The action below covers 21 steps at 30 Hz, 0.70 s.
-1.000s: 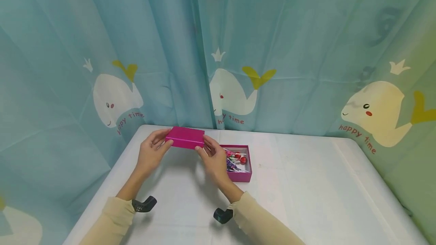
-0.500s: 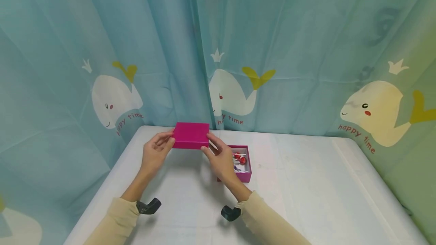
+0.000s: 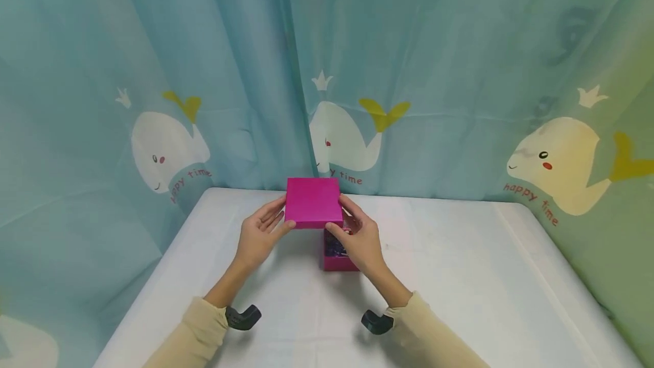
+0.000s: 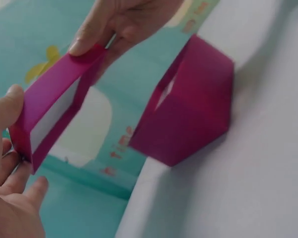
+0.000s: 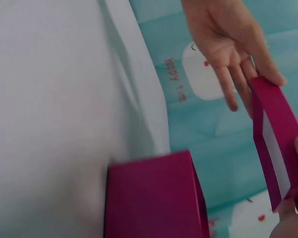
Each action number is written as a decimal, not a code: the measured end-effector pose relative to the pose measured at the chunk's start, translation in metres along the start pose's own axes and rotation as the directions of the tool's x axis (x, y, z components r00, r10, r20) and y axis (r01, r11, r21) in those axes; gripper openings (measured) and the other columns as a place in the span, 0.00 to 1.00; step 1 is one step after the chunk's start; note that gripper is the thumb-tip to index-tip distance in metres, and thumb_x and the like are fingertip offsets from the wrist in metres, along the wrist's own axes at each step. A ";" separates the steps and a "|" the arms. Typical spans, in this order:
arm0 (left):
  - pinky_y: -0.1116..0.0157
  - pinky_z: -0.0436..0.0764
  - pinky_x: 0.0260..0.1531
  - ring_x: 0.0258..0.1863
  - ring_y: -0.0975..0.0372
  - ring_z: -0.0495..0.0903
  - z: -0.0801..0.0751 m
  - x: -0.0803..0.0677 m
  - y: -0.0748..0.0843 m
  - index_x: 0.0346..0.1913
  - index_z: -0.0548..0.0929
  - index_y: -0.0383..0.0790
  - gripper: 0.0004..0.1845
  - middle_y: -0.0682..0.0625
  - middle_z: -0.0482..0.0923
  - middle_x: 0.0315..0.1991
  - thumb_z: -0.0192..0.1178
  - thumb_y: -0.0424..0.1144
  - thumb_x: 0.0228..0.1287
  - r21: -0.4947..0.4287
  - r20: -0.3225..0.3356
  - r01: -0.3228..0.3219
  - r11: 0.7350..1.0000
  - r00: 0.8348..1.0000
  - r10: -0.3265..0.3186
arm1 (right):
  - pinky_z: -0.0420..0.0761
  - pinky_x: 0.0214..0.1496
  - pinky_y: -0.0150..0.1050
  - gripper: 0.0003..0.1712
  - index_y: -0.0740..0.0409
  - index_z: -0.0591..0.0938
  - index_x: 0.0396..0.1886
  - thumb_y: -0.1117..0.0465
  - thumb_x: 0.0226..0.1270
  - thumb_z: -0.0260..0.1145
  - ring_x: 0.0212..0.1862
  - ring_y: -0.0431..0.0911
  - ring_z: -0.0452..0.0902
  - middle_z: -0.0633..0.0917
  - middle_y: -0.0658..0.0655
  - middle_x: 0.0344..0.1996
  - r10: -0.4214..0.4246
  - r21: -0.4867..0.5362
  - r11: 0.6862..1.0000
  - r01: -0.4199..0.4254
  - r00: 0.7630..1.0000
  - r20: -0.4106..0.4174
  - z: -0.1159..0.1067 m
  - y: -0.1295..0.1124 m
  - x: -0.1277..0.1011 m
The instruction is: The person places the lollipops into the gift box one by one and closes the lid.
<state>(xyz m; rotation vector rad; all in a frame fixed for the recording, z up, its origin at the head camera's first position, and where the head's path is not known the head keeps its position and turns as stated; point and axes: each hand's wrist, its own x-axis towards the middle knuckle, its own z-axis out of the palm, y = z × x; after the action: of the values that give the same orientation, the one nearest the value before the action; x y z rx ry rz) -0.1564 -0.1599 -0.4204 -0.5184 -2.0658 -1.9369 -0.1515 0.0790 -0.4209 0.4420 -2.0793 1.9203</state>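
You hold the lid level between both hands, left hand and right hand pinching opposite edges, above the box, seemingly offset toward 10 o'clock.

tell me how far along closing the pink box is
Done: lollipops sit in the box base on the table. In hand: left hand and right hand hold the lid in the air, partly above the base. Left: lowering it on.
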 end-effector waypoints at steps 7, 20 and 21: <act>0.61 0.75 0.64 0.70 0.57 0.73 0.022 -0.011 0.000 0.69 0.78 0.38 0.36 0.49 0.76 0.69 0.78 0.32 0.55 0.058 0.038 -0.027 0.998 0.999 0.025 | 0.77 0.67 0.41 0.42 0.59 0.73 0.73 0.68 0.59 0.78 0.67 0.54 0.76 0.76 0.58 0.69 -0.003 -0.024 1.000 0.004 0.998 0.064 -0.031 0.000 -0.011; 0.49 0.75 0.65 0.69 0.50 0.74 0.054 -0.029 -0.006 0.65 0.80 0.34 0.35 0.43 0.76 0.68 0.79 0.29 0.52 0.193 0.055 -0.060 0.979 0.997 0.050 | 0.76 0.67 0.45 0.38 0.65 0.78 0.67 0.69 0.56 0.81 0.71 0.57 0.70 0.74 0.61 0.70 0.040 -0.147 0.989 -0.024 0.994 0.105 -0.067 0.010 -0.036; 0.48 0.75 0.65 0.69 0.49 0.74 0.057 -0.030 -0.006 0.64 0.80 0.32 0.34 0.41 0.76 0.68 0.79 0.28 0.51 0.203 0.055 -0.064 0.977 0.997 0.054 | 0.76 0.66 0.45 0.37 0.65 0.78 0.67 0.69 0.56 0.81 0.71 0.57 0.70 0.74 0.61 0.70 0.038 -0.153 0.988 -0.022 0.994 0.107 -0.069 0.011 -0.038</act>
<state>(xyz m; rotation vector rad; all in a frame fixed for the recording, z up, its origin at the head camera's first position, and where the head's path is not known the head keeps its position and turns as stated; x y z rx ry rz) -0.1286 -0.1060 -0.4430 -0.5791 -2.2218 -1.6697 -0.1216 0.1495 -0.4403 0.4942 -2.2945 1.7735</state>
